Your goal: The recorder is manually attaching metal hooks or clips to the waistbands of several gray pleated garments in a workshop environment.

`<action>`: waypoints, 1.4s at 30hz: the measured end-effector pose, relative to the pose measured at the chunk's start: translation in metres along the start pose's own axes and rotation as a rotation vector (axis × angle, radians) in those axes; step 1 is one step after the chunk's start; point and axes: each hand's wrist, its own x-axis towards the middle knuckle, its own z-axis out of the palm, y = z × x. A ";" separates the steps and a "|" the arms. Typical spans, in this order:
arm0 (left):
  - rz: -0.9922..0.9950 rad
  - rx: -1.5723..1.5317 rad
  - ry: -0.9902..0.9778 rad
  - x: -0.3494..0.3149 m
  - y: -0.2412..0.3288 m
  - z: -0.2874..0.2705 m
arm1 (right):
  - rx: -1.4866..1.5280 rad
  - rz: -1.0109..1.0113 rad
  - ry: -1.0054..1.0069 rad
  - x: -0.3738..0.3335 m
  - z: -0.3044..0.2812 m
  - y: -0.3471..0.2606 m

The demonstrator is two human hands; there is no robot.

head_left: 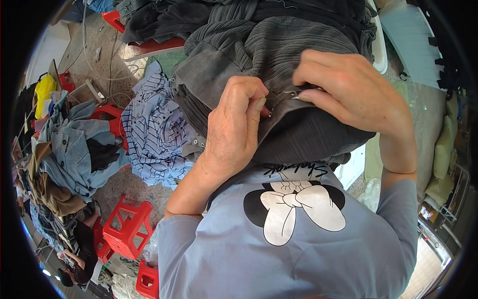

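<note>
Pinching the folded edge of a dark grey ribbed garment (279, 55), the left hand (234, 124) closes thumb against curled fingers just beside a small snap, which keeps the fabric taut near the chest. Just right of it, the right hand (348, 87) curls over the same edge, fingertips pressed on a small metal tool (298, 94) whose kind is unclear. Farther left, a striped blue shirt (154, 129) lies heaped above red plastic stools (127, 226), seemingly set aside.
</note>
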 end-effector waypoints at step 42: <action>-0.052 0.137 -0.065 -0.016 -0.003 -0.027 | 0.310 0.091 0.132 -0.008 0.033 0.018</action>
